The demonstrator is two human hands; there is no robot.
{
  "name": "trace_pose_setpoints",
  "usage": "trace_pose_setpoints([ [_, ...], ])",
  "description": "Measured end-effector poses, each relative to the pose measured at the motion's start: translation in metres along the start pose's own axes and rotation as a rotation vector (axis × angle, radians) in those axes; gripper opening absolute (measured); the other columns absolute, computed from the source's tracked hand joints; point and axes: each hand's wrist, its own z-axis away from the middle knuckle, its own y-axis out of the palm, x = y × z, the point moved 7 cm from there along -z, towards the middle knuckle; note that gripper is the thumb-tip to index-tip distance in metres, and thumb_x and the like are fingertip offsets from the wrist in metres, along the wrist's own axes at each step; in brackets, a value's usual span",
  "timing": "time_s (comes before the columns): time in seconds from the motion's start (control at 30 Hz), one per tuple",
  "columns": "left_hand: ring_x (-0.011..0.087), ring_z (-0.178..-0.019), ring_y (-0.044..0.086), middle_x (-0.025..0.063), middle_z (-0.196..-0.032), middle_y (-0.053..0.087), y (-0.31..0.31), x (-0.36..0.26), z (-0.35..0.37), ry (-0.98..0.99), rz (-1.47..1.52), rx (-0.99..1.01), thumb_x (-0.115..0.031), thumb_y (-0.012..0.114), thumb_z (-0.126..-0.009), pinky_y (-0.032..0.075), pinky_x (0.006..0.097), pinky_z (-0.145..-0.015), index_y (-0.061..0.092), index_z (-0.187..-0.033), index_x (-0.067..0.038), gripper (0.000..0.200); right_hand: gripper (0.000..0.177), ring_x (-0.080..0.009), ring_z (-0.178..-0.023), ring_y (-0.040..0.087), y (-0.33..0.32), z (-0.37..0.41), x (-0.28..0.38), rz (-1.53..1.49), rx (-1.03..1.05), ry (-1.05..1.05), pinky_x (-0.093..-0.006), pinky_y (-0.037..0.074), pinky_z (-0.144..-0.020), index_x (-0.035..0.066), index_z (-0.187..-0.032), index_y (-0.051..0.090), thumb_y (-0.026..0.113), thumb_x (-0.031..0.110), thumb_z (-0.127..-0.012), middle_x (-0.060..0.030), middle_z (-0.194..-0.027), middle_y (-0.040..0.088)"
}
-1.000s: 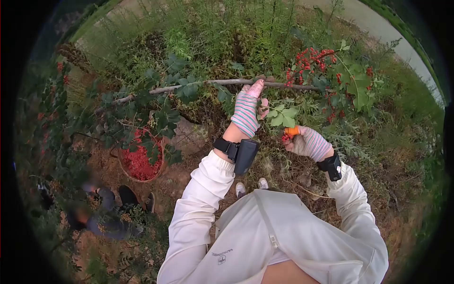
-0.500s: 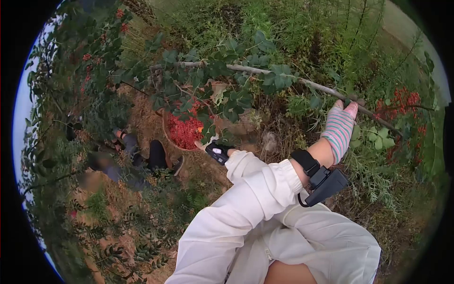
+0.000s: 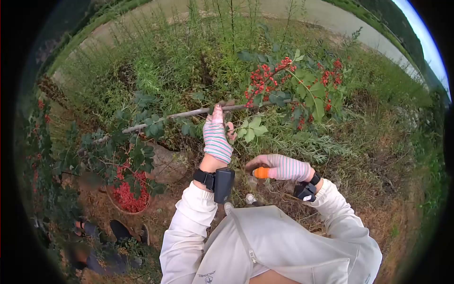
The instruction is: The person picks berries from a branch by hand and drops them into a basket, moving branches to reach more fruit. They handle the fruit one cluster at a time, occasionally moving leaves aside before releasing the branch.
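My left hand (image 3: 218, 138), in a striped fingerless glove, is closed around a bare grey-brown branch (image 3: 187, 113). Leaves hang from the branch's left part. At its right end are red berry clusters (image 3: 265, 80) and green leaves (image 3: 316, 97). Below and right of the branch, my right hand (image 3: 286, 167) hovers apart from it in a similar glove. An orange cover (image 3: 261, 173) with a greyish tip sits on its thumb. The fingers are loosely bent with a gap to the thumb, and I see nothing between them.
A round basket (image 3: 113, 202) of red berries (image 3: 131, 195) stands on the ground at lower left, partly behind leaves. Near it is another person's shoe (image 3: 144, 234). A large rock (image 3: 166, 163) lies below the branch. Weeds and a berry bush surround me, with water (image 3: 347, 21) beyond.
The view has turned to the right. My right hand has moved from the basket's edge to the right of my left hand. My left hand keeps hold of the branch.
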Motion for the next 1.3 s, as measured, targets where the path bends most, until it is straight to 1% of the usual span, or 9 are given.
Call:
trace_pose_setpoints([
  [0.03, 0.0114, -0.036, 0.041, 0.0004, -0.050, 0.045, 0.000, 0.000, -0.011, 0.033, -0.001, -0.043, -0.047, 0.059, -0.083, 0.036, 0.0244, -0.033, 0.051, -0.092, -0.015, 0.034, 0.031, -0.0114, -0.100, 0.052, -0.012, 0.025, 0.041, 0.118, -0.086, -0.052, -0.0270, 0.039, -0.092, 0.001, -0.117, 0.052, 0.053, 0.013, -0.089, -0.0047, -0.108, 0.058],
  [0.23, 0.0103, -0.037, 0.042, 0.0002, -0.051, 0.046, -0.003, 0.005, 0.002, -0.040, 0.007, -0.097, -0.044, 0.059, -0.083, 0.038, 0.0242, -0.033, 0.050, -0.089, -0.015, 0.031, 0.033, -0.0127, -0.101, 0.054, -0.062, 0.055, 0.162, 0.203, -0.598, -0.436, -0.0279, 0.042, -0.089, 0.001, -0.115, 0.053, 0.055, 0.017, -0.086, -0.0072, -0.108, 0.059],
  [0.4, 0.0098, -0.037, 0.042, 0.0003, -0.051, 0.046, 0.000, 0.004, 0.010, 0.021, 0.059, 0.029, -0.045, 0.059, -0.083, 0.036, 0.0227, -0.034, 0.051, -0.093, -0.015, 0.032, 0.051, -0.0169, -0.113, 0.047, -0.106, 0.019, 0.139, 0.847, -0.969, 0.004, -0.0311, 0.037, -0.095, 0.005, -0.126, 0.044, 0.061, 0.021, -0.081, -0.0098, -0.123, 0.051],
  [0.5, 0.0094, -0.036, 0.041, 0.0000, -0.051, 0.045, -0.003, 0.006, 0.013, -0.010, 0.058, -0.030, -0.044, 0.059, -0.084, 0.034, 0.0224, -0.033, 0.052, -0.097, -0.015, 0.032, 0.055, -0.0163, -0.118, 0.043, -0.102, 0.017, 0.158, 0.522, -0.709, -0.706, -0.0315, 0.035, -0.097, 0.006, -0.130, 0.041, 0.062, 0.017, -0.080, -0.0096, -0.129, 0.046],
  [0.67, 0.0080, -0.039, 0.043, -0.0011, -0.059, 0.049, 0.005, 0.004, 0.011, 0.113, 0.133, 0.209, -0.042, 0.058, -0.085, 0.032, 0.0222, -0.033, 0.055, -0.105, -0.012, 0.036, 0.050, -0.0166, -0.108, 0.051, -0.102, 0.006, 0.164, 0.514, -0.604, -0.664, -0.0323, 0.036, -0.096, 0.007, -0.128, 0.044, 0.062, 0.012, -0.081, -0.0069, -0.114, 0.057],
  [0.77, 0.0010, -0.046, 0.039, -0.0034, -0.104, 0.063, 0.006, 0.003, 0.016, 0.097, 0.163, 0.211, -0.035, 0.058, -0.086, 0.035, 0.0180, -0.035, 0.059, -0.108, -0.013, 0.031, 0.043, -0.0168, -0.109, 0.050, -0.110, 0.004, 0.165, 0.632, -0.610, -0.589, -0.0319, 0.036, -0.096, 0.008, -0.125, 0.049, 0.060, 0.010, -0.083, -0.0070, -0.115, 0.057],
  [0.9, 0.0023, -0.045, 0.040, -0.0049, -0.090, 0.061, 0.006, 0.001, 0.017, 0.087, 0.141, 0.183, -0.036, 0.058, -0.086, 0.036, 0.0196, -0.035, 0.060, -0.107, -0.015, 0.030, 0.036, -0.0165, -0.107, 0.051, -0.121, 0.002, 0.156, 0.177, -0.348, -0.692, -0.0310, 0.037, -0.095, 0.008, -0.120, 0.053, 0.058, 0.005, -0.084, -0.0065, -0.120, 0.054],
  [1.13, 0.0033, -0.047, 0.040, -0.0067, -0.080, 0.057, 0.005, 0.004, 0.013, 0.050, 0.120, 0.150, -0.039, 0.061, -0.084, 0.037, 0.0220, -0.036, 0.062, -0.105, -0.017, 0.030, 0.039, -0.0178, -0.099, 0.055, -0.104, 0.008, 0.184, 0.961, -0.721, -0.475, -0.0288, 0.042, -0.088, 0.010, -0.116, 0.056, 0.063, 0.003, -0.078, -0.0057, -0.111, 0.059],
  [1.3, 0.0106, -0.036, 0.040, -0.0004, -0.049, 0.044, 0.005, 0.008, 0.005, 0.032, 0.118, 0.143, -0.042, 0.057, -0.085, 0.034, 0.0240, -0.034, 0.050, -0.100, -0.014, 0.033, 0.037, -0.0169, -0.095, 0.057, -0.109, 0.007, 0.175, 0.843, -0.729, -0.689, -0.0285, 0.045, -0.081, 0.008, -0.113, 0.056, 0.065, 0.004, -0.077, -0.0072, -0.101, 0.060],
])
